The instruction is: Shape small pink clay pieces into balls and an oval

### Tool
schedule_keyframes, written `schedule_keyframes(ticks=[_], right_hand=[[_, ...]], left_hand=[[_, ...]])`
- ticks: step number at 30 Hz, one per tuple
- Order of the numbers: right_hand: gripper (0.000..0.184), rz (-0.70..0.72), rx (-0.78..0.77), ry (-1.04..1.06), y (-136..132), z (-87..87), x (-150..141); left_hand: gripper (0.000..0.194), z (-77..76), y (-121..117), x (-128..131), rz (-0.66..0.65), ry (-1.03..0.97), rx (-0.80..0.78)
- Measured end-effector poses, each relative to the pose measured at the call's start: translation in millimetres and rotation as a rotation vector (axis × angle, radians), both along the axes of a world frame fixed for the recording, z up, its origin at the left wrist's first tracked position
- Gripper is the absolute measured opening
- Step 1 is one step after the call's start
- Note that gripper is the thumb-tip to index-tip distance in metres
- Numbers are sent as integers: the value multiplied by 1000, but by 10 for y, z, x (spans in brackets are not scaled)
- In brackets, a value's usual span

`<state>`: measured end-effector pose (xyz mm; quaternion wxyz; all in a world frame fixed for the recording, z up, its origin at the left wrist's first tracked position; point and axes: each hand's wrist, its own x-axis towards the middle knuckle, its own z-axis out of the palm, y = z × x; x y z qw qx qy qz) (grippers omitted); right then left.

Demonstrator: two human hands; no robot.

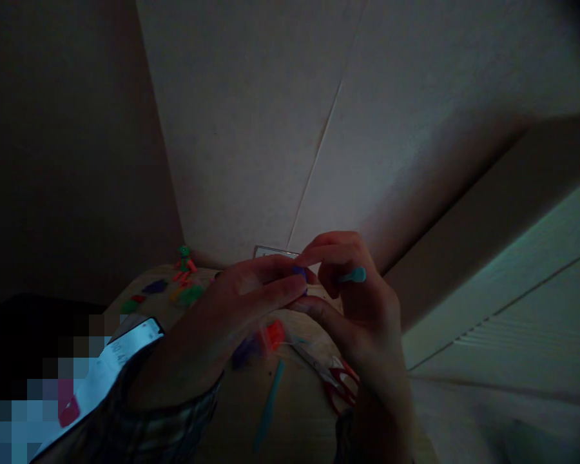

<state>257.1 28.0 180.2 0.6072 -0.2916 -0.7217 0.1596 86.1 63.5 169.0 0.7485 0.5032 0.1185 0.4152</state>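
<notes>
In a dim room both my hands meet above a small wooden table (299, 412). My left hand (232, 309) and my right hand (352, 303) pinch a small purple piece (299, 272) between their fingertips. A short teal tool (352, 276) sticks out between the fingers of my right hand. Under the hands lie an orange-red piece (273, 335), a purple piece (244, 351), a teal stick (269, 406) and red-handled scissors (336, 380).
At the table's far left lie green, red and purple bits (186, 290) and a small green and red figure (184, 258). A lit phone (101, 380) leans at the left. A clear box edge (275, 252) shows behind the hands. Walls close in behind.
</notes>
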Motion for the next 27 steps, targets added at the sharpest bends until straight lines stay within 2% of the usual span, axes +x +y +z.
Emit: schedule_keyframes(ticks=[4,12,19,27], right_hand=[[23,4,5,14,-12,5,-6],[21,2,8,9,-40,7,14],[25,2,-4,3,-28,6,1],[23,-22,4,-15,-69,20,17]], left_hand=[[39,-22,47,-3,-20,-14,17],[19,-40,66,-16,-44,-5,70],[45,-1,69,33,-10,9,39],[37,-11,71,-21,-21,51,-13]])
